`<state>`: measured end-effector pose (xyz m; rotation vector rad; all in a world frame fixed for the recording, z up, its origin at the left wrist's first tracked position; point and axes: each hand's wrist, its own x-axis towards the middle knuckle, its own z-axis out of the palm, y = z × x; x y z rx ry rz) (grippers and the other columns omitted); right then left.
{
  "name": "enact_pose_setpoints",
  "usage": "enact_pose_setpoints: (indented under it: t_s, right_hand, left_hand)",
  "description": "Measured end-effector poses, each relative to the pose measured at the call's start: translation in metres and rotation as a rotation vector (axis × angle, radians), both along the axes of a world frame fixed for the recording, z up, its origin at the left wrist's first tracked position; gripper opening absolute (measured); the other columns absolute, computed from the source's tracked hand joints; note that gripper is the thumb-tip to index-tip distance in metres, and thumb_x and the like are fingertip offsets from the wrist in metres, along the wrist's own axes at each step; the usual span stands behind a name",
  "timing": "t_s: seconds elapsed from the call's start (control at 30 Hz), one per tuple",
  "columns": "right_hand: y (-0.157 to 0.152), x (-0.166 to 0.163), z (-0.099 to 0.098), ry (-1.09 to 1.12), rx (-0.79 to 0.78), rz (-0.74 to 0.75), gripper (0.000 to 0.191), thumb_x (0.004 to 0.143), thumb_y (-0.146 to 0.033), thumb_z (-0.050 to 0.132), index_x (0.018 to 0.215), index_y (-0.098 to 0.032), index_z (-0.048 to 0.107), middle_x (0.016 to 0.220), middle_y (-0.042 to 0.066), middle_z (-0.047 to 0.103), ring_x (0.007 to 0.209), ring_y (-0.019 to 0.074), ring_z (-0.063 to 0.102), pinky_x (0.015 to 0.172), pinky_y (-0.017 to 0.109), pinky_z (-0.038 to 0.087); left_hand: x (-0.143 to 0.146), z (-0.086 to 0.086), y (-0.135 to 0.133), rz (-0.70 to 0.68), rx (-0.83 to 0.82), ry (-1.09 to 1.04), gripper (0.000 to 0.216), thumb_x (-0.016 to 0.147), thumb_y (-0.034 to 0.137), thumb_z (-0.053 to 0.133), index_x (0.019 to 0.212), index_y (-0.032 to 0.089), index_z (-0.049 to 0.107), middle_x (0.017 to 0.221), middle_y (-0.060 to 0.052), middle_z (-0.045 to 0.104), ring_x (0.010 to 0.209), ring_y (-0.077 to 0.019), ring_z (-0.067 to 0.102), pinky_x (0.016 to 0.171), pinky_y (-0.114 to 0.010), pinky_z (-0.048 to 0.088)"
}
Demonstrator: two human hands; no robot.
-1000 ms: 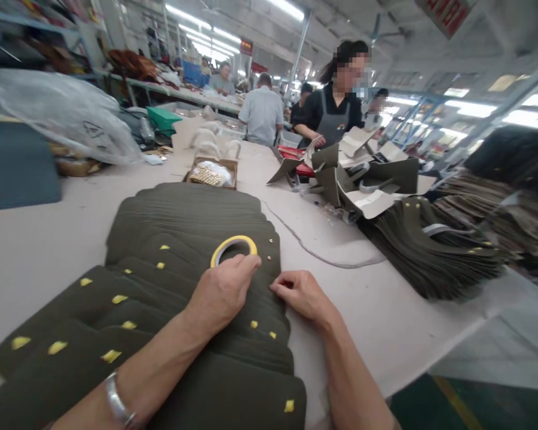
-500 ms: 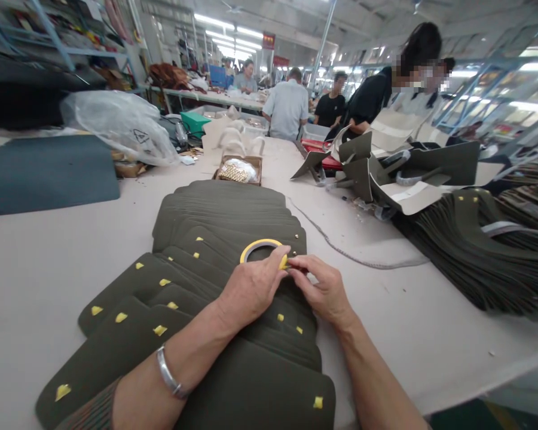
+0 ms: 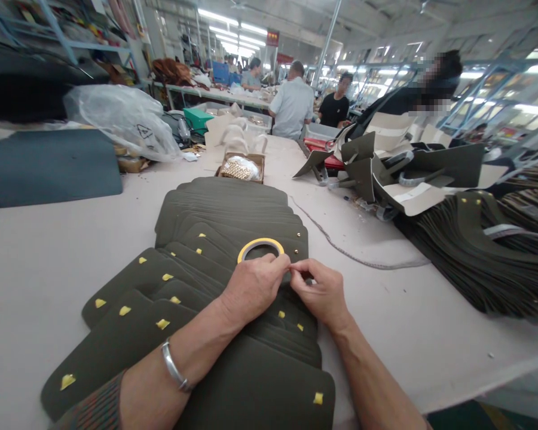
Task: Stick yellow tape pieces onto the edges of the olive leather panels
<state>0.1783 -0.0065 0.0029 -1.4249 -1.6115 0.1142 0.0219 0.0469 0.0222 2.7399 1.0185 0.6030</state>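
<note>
My left hand (image 3: 257, 283) is closed on a roll of yellow tape (image 3: 260, 242), whose ring shows above the knuckles. Thumb and fingers of my right hand (image 3: 320, 289) are pinched together, meeting the left fingertips; what sits between them is hidden. Beneath both hands lies a fanned stack of dark olive panels (image 3: 251, 370). Small yellow tape pieces (image 3: 163, 323) are stuck on several of the panels. Two small metal studs (image 3: 296, 251) show near the stack's right edge, just above the right hand.
Beyond the stack stands a small box of gold-coloured hardware (image 3: 237, 169). A thin cord (image 3: 341, 254) lies on the pale table (image 3: 434, 352). Olive strips (image 3: 457, 257) and bag parts (image 3: 448, 167) are heaped at right. Plastic bagging (image 3: 121, 119) lies at left. A co-worker (image 3: 439, 83) leans in at the right.
My fingertips have drawn closely together, and the yellow tape seen between them is now hidden. The co-worker at the right has bent lower.
</note>
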Motion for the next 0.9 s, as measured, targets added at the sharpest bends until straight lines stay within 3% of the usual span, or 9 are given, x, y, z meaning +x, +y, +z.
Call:
enact_pose_setpoints:
  t_s: [0.17,0.27,0.33,0.57,0.9]
  right_hand:
    - [0.010,-0.006,-0.004,0.703,-0.343,0.006,0.011,0.072,-0.028,0.066,0.069,-0.017,0.065,0.053,-0.002,0.063,0.044,0.0112,0.059,0.045,0.022,0.050]
    - [0.018,0.006,-0.010,0.978,-0.390,-0.075,0.018,0.062,-0.031,0.074,0.067,-0.016,0.065,0.052,-0.003,0.061,0.042,0.0102,0.057,0.043,0.022,0.051]
    - [0.021,0.017,-0.014,1.028,-0.399,-0.122,0.024,0.058,-0.033,0.078,0.069,-0.015,0.067,0.053,-0.003,0.062,0.044,0.0103,0.058,0.044,0.022,0.053]
    - [0.026,0.031,-0.022,0.684,-0.387,-0.097,0.032,0.068,-0.045,0.073,0.077,-0.014,0.070,0.059,0.000,0.064,0.049,0.0108,0.060,0.050,0.024,0.054]
    - [0.027,0.022,-0.024,0.167,-0.284,-0.171,0.023,0.081,-0.037,0.058,0.081,-0.018,0.072,0.065,0.001,0.069,0.055,0.0150,0.062,0.058,0.026,0.051]
  left_hand:
    - [0.000,0.000,-0.005,0.011,0.116,-0.056,0.021,0.094,0.022,0.037,0.085,0.020,0.055,0.074,-0.001,0.058,0.064,-0.0148,0.055,0.057,-0.025,0.039]
    - [0.001,-0.001,-0.010,-0.045,0.122,-0.073,0.021,0.095,0.021,0.037,0.084,0.020,0.054,0.077,-0.001,0.059,0.069,-0.0149,0.055,0.061,-0.025,0.041]
    - [0.002,-0.003,-0.010,-0.025,0.102,-0.036,0.019,0.095,0.020,0.037,0.086,0.020,0.054,0.080,-0.001,0.060,0.074,-0.0156,0.056,0.064,-0.026,0.042]
    - [0.004,-0.005,-0.002,0.059,0.010,0.197,0.012,0.094,0.016,0.043,0.095,0.021,0.054,0.090,-0.002,0.062,0.087,-0.0205,0.055,0.066,-0.029,0.047]
    - [0.006,-0.003,-0.001,0.058,-0.038,0.236,0.014,0.094,0.016,0.040,0.096,0.021,0.053,0.092,-0.003,0.060,0.088,-0.0213,0.054,0.067,-0.030,0.050]
